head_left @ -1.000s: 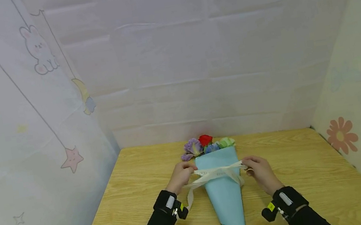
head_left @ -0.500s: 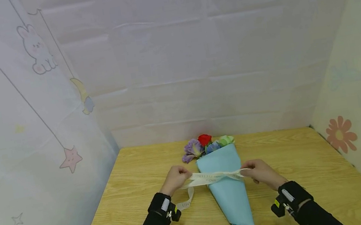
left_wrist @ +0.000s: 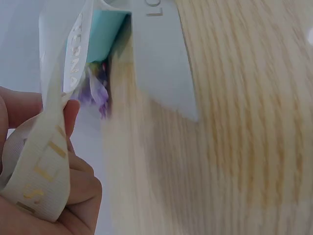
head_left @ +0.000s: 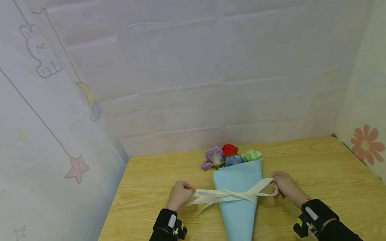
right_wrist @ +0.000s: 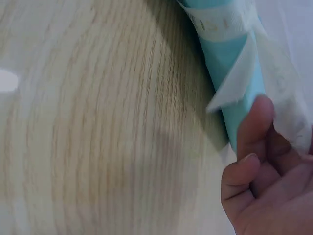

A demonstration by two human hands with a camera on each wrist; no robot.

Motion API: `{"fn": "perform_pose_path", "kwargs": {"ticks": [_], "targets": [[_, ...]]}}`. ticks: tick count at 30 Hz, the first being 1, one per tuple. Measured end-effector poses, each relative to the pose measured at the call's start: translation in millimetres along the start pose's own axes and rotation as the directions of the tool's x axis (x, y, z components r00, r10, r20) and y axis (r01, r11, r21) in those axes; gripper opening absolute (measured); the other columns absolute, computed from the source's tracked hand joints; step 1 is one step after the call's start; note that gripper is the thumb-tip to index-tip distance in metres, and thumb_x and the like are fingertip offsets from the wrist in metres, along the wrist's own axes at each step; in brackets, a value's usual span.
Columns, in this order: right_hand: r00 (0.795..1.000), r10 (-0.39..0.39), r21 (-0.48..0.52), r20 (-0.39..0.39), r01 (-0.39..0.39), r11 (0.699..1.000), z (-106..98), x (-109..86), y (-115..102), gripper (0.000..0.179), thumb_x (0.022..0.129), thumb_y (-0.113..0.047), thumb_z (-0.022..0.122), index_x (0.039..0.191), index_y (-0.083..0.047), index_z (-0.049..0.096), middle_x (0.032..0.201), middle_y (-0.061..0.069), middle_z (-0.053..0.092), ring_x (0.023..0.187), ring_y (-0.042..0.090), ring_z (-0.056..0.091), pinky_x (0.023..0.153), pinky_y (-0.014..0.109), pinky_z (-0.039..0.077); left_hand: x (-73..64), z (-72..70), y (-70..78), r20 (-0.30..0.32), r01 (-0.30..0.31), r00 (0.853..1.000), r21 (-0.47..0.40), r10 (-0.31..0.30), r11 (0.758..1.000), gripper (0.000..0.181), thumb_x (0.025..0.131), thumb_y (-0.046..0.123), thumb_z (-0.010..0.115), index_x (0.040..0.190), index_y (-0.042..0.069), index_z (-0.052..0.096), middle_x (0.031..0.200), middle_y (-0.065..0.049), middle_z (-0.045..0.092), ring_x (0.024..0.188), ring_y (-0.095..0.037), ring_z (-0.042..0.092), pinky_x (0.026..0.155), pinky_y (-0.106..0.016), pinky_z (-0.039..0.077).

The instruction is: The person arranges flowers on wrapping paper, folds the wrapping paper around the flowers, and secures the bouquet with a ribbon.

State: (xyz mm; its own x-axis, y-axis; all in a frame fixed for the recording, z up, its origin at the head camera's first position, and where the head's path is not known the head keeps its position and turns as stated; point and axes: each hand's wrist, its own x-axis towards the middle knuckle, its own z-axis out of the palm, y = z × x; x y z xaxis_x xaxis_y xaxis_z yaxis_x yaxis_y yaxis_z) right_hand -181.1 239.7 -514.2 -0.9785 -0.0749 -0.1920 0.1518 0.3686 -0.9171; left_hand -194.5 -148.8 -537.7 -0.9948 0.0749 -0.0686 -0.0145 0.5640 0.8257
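Observation:
A bouquet in light blue wrapping paper [head_left: 241, 221] lies on the table, flower heads toward the back. Across its middle runs a cream ribbon [head_left: 239, 194] with printed lettering, knotted at the front. On the left, my left hand [head_left: 180, 195] pinches a ribbon loop; in the left wrist view the lettered band [left_wrist: 46, 171] passes between thumb and fingers, and a cut tail [left_wrist: 164, 58] hangs beside it. My right hand [head_left: 288, 187] grips the ribbon's other side. The right wrist view shows curled fingers [right_wrist: 259, 122] at the ribbon and a pointed ribbon tail [right_wrist: 237, 81] over the blue paper.
Purple [head_left: 215, 156], red [head_left: 230, 149], blue [head_left: 234, 160] and pale green [head_left: 252, 155] flowers stick out of the wrapping. The wooden table [head_left: 149, 177] meets a pale sheet wall [head_left: 184, 109] behind, with printed side walls at left and right.
Both hands have moved outward, drawing the ribbon out to each side. The bouquet's lower end swung right, then left, while the flowers shifted slightly right.

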Motion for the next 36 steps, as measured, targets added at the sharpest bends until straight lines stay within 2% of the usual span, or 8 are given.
{"fn": "perform_pose_path", "kwargs": {"ticks": [6, 12, 17, 20, 24, 27, 32, 36], "targets": [[0.991, 0.067, 0.206, -0.115, -0.042, 0.978, -13.4, 1.3, 16.1, 0.031, 0.097, 0.005, 0.039, 0.125, 0.013, 0.047, 0.11, 0.016, 0.06, 0.087, 0.016, 0.057, 0.077, 0.032, 0.051, -3.4, -14.1, -7.1, 0.066, 0.051, 0.997, -0.089, -0.045, 0.995, 0.029, 0.094, 0.027, 0.075, 0.075, 0.007, 0.064, 0.078, -0.004, 0.062, 0.063, -0.018, 0.045, 0.06, -0.034, 0.037], [0.999, 0.006, 0.28, 0.034, -0.015, 0.96, -24.5, -4.1, 18.5, 0.04, 0.094, 0.008, 0.042, 0.133, 0.012, 0.051, 0.097, 0.008, 0.053, 0.084, 0.02, 0.046, 0.073, 0.035, 0.042, -4.0, -24.6, -4.5, 0.174, 0.058, 0.984, -0.215, -0.02, 0.975, 0.026, 0.091, 0.012, 0.077, 0.112, 0.001, 0.067, 0.118, -0.018, 0.059, 0.097, -0.032, 0.057, 0.079, -0.042, 0.047], [0.969, -0.016, 0.035, 0.248, 0.007, 0.999, -30.1, -9.7, 10.2, 0.032, 0.098, -0.004, 0.055, 0.127, 0.009, 0.057, 0.116, 0.022, 0.052, 0.091, 0.025, 0.043, 0.077, 0.038, 0.04, -2.0, -24.6, -6.6, 0.067, 0.018, 0.998, -0.206, -0.004, 0.978, 0.014, 0.097, 0.01, 0.069, 0.108, 0.003, 0.07, 0.132, -0.021, 0.058, 0.128, -0.045, 0.05, 0.101, -0.058, 0.042], [0.955, -0.067, -0.175, 0.288, 0.122, 0.977, -31.0, -14.9, 5.5, 0.026, 0.098, -0.013, 0.066, 0.118, 0.004, 0.066, 0.113, 0.023, 0.058, 0.087, 0.022, 0.046, 0.074, 0.037, 0.041, 0.1, -25.4, -7.4, 0.015, 0.029, 1.0, -0.181, -0.026, 0.983, 0.014, 0.097, 0.018, 0.072, 0.102, 0.005, 0.072, 0.12, -0.016, 0.064, 0.116, -0.041, 0.057, 0.093, -0.053, 0.047], [0.965, -0.161, -0.315, 0.209, 0.222, 0.923, -32.8, -20.0, 4.4, 0.021, 0.103, -0.019, 0.062, 0.105, 0.0, 0.07, 0.08, 0.006, 0.059, 0.066, 0.017, 0.048, 0.06, 0.03, 0.039, -0.5, -29.5, -7.8, -0.019, 0.052, 0.998, -0.097, -0.054, 0.994, 0.025, 0.094, 0.026, 0.076, 0.089, 0.002, 0.07, 0.078, -0.005, 0.059, 0.068, -0.024, 0.053, 0.061, -0.035, 0.043], [0.978, -0.167, -0.31, 0.121, 0.197, 0.93, -35.2, -21.6, 7.8, 0.027, 0.108, -0.021, 0.052, 0.11, 0.002, 0.066, 0.065, 0.005, 0.051, 0.055, 0.021, 0.05, 0.054, 0.029, 0.038, -2.7, -33.9, -8.4, -0.047, 0.047, 0.998, -0.027, -0.048, 0.999, 0.042, 0.093, 0.032, 0.077, 0.066, 0.005, 0.059, 0.057, 0.002, 0.041, 0.051, -0.014, 0.035, 0.05, -0.029, 0.031], [0.998, -0.059, -0.134, -0.024, 0.056, 0.989, -42.0, -23.2, 16.3, 0.036, 0.113, -0.025, 0.037, 0.122, 0.007, 0.051, 0.071, 0.01, 0.056, 0.066, 0.032, 0.061, 0.067, 0.039, 0.052, -4.2, -40.6, -12.1, -0.027, 0.056, 0.998, -0.018, -0.056, 0.998, 0.059, 0.092, 0.039, 0.077, 0.055, 0.016, 0.037, 0.051, 0.005, 0.027, 0.046, -0.012, 0.023, 0.048, -0.028, 0.024], [0.997, 0.031, 0.025, -0.073, -0.029, 0.999, -48.9, -22.7, 23.0, 0.036, 0.113, -0.029, 0.034, 0.109, 0.005, 0.043, 0.076, 0.009, 0.05, 0.072, 0.029, 0.063, 0.078, 0.041, 0.054, -5.1, -45.4, -16.4, 0.06, 0.068, 0.996, -0.075, -0.063, 0.995, 0.038, 0.09, 0.03, 0.079, 0.068, 0.011, 0.055, 0.066, 0.0, 0.046, 0.058, -0.016, 0.039, 0.055, -0.03, 0.035]]}}
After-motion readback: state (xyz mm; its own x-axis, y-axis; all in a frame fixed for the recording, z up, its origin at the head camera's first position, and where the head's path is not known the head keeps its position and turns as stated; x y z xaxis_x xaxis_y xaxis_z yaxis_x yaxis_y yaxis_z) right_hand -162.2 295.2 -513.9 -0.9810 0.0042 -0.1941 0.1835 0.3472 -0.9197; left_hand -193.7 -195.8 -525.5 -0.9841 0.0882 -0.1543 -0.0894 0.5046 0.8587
